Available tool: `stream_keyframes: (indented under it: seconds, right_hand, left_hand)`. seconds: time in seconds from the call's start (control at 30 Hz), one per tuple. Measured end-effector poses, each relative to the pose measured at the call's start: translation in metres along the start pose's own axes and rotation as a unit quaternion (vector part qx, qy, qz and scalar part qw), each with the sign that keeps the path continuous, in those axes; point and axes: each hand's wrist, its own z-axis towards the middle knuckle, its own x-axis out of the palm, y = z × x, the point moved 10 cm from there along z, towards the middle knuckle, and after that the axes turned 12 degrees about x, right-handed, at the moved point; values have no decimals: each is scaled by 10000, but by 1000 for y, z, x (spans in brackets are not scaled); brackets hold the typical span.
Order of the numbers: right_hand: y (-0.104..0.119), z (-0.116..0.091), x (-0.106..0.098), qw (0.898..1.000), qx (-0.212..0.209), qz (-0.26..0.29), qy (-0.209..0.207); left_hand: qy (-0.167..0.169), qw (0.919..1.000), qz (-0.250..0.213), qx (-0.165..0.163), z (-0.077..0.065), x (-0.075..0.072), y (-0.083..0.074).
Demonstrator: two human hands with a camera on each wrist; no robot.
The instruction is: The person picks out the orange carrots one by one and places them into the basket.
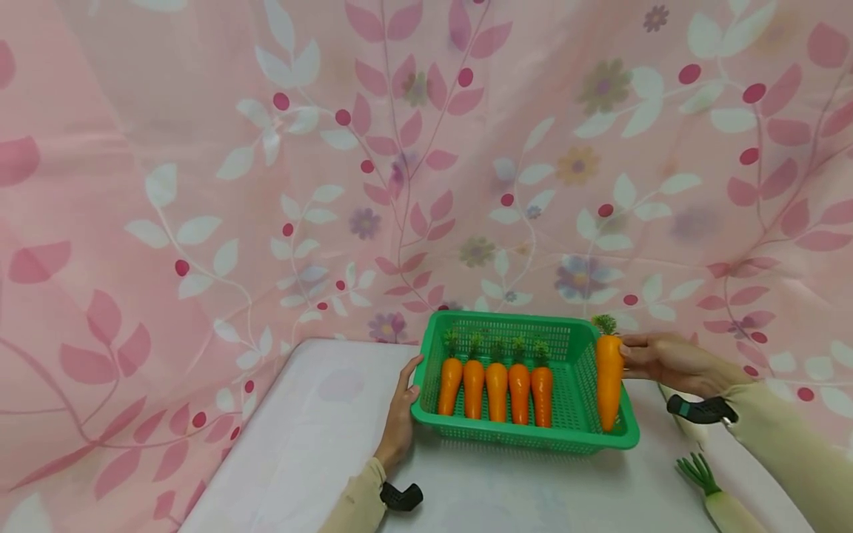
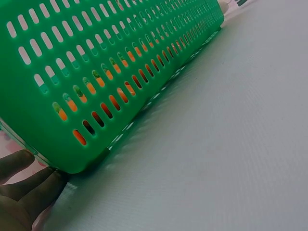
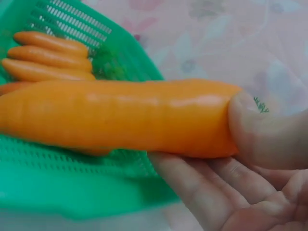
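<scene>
My right hand [image 1: 673, 363] holds an orange carrot [image 1: 609, 381] upright by its thick upper end, its green tuft at the top. The carrot is over the right end of the green basket [image 1: 506, 429]. In the right wrist view, the thumb lies on one side of the carrot [image 3: 120, 115] and fingers are beneath it. Several more carrots [image 1: 496, 392] lie in a row inside the basket, tufts toward the back. My left hand [image 1: 400, 422] touches the basket's left end with fairly straight fingers, seen against the outer wall [image 2: 72, 149] in the left wrist view.
A white radish [image 1: 729, 511] with green stalks lies at the table's right front. Another pale radish [image 1: 689, 429] is partly hidden under my right forearm. The white table [image 1: 320, 422] ends at a pink floral cloth [image 1: 400, 185] behind it.
</scene>
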Motion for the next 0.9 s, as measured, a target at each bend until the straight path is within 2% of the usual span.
stream_keyframes:
  seconds: [0.37,0.7,0.9]
  right_hand:
    - [-1,28,23,9993,177,-243,-220]
    - [0,49,44,9987,282,-113,-400]
    - [-3,66,54,9980,356,191,-490]
  left_hand:
    - [11,10000,21,-23,-1,0,0]
    - [17,10000,52,21,0,-1,-1]
    - [24,10000,30,-1,0,1,-2]
